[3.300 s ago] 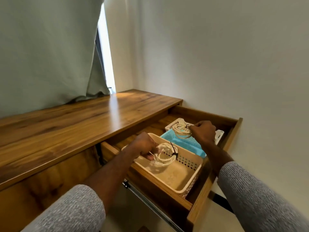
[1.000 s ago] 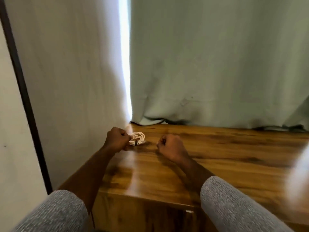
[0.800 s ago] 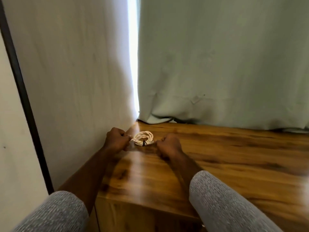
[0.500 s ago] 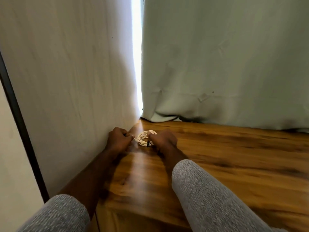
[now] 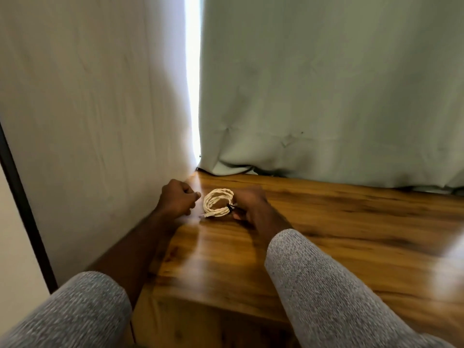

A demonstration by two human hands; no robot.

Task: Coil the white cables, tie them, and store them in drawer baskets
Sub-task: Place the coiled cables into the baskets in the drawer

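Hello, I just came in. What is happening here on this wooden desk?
A person in grey sleeves is working at the far left corner of the wooden desk, next to the curtains. Between the hands lies a coiled white cable, already bound with a dark tie. The right hand is touching the coil at the tie, though the blur hides how firmly it grips. The left hand is closed in a loose fist beside the coil, apart from it. No drawer or basket is in view.

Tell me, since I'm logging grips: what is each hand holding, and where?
The right hand grips the coiled cable at its right side, by the black tie. The left hand is a fist beside the coil; whether it pinches anything is unclear.
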